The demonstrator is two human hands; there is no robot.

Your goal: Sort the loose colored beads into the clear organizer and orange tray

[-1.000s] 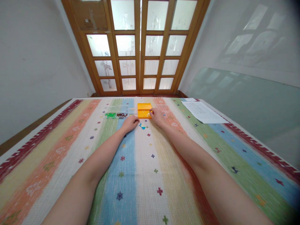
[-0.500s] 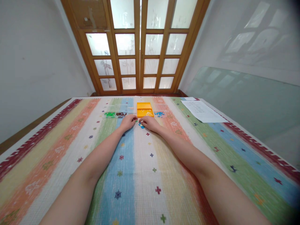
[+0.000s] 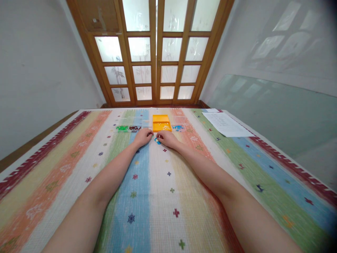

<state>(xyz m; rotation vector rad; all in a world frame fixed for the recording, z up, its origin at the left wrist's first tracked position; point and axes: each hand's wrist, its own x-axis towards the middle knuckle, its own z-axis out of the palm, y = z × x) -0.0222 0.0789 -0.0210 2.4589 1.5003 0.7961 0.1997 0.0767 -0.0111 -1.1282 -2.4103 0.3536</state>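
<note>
My left hand (image 3: 143,137) rests on the striped cloth with its fingers pinched together, a bit of green showing at the fingertips. My right hand (image 3: 166,138) lies close by on the right, fingers curled and closed at the edge of a small blue and pale-yellow cluster of pieces (image 3: 157,141). What each hand pinches, if anything, is too small to make out. Just beyond the hands stands an open yellow box (image 3: 160,118) holding small white pieces (image 3: 165,127). Clear boxes beside it hold green pieces (image 3: 122,129), dark red-brown pieces (image 3: 134,128) and blue pieces (image 3: 177,128).
A striped tablecloth (image 3: 159,196) with printed figures covers the table. Printed paper sheets (image 3: 226,124) lie at the far right. Behind the table are wood-framed glass doors (image 3: 157,66), and a glass panel (image 3: 273,112) leans along the right wall.
The whole view has shifted slightly to the left. My right hand's fingertips have moved a little over the blue and yellow cluster; my left hand has barely moved.
</note>
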